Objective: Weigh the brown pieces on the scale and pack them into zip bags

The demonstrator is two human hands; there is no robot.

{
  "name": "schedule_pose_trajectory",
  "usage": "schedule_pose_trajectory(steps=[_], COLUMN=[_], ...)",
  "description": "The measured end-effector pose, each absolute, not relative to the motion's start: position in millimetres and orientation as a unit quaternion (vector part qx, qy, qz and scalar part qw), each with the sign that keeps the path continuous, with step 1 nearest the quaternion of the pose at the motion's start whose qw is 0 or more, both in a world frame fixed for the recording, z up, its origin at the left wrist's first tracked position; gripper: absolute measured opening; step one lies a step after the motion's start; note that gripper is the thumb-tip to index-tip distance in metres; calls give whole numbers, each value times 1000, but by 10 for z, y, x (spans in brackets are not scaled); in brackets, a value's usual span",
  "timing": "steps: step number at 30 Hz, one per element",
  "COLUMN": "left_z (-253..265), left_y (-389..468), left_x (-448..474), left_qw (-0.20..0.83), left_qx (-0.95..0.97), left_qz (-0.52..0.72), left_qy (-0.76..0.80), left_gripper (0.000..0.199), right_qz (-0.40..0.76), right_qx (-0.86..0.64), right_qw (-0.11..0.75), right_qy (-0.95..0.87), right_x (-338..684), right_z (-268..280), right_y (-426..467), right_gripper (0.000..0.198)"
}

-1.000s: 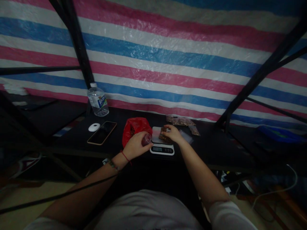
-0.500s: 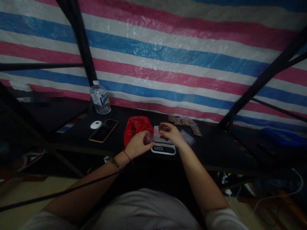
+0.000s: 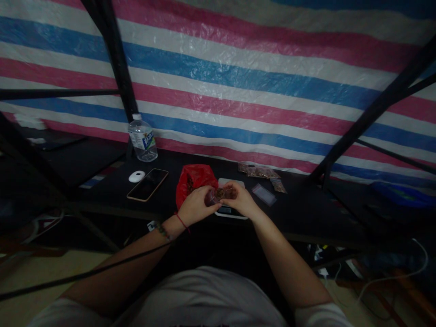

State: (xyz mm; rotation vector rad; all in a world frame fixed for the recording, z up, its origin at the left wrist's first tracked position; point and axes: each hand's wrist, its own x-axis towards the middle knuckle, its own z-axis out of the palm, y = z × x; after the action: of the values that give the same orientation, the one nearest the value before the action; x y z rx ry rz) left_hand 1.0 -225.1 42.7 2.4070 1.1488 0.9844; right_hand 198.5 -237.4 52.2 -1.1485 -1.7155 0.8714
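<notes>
My left hand [image 3: 194, 206] grips a small clear cup [image 3: 210, 197] just in front of a white kitchen scale [image 3: 231, 184] on the black table [image 3: 299, 209]. My right hand [image 3: 240, 200] holds a pinch of brown dried bits [image 3: 225, 193] against the cup's mouth. Both hands meet above the scale and hide its display. A crumpled red plastic bag [image 3: 194, 179] lies just left of the scale, behind my left hand.
A phone [image 3: 147, 184] and a white oval object [image 3: 136, 176] lie to the left, a water bottle [image 3: 142, 138] behind them. Filled small clear bags [image 3: 259, 171] and an empty one [image 3: 264, 194] sit right of the scale. Black frame poles [image 3: 116, 68] stand before a striped tarp.
My right hand lifted the brown bits off the scale's platform and brought them back to the cup in my left hand. The scale's platform is bare now.
</notes>
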Motion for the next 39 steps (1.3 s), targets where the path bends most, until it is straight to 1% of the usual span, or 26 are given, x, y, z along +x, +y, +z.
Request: schedule_pose_trajectory(steps=[7,11,17,22,25,28,31,33,35,39], left_z=[466,460,382,343,339,318,281,272,300,480], left_y=[-2294,-2326,-2357,-2369,-2368,-2351,-2316,-2283,-2238,-2100], left_x=[24,42,94,129,134,124,112,114,136,247], left_qw=[144,153,221,264,282,307,352,372,368,309], left_qx=[842,843,833,816,804,787,765,750,746,775], left_qz=[335,335,357,386,401,422,440,447,448,405], left_qy=[399,392,360,339,337,328,314,317,329,375], left_gripper=[43,41,44,43,42,40,35,34,33,38], right_qz=[329,289,288,224,253,298,285,253,227,157], right_qx=[-451,-449,-427,-425,-413,-401,-416,-430,-446,-514], right_qw=[418,403,441,442,457,472,443,421,422,443], right_qy=[-717,-744,-735,-757,-747,-726,-741,-758,-756,-717], right_x=[2024,2040,2011,1977,1963,1968,2026,2119,2266,2676], right_z=[544,570,604,698,714,695,693,708,718,644], right_y=[-2407,-2453,-2578,-2657,-2664,-2647,-2617,-2583,-2526,-2358], right_gripper=[32,28,46,48,49,55,58,52,44,37])
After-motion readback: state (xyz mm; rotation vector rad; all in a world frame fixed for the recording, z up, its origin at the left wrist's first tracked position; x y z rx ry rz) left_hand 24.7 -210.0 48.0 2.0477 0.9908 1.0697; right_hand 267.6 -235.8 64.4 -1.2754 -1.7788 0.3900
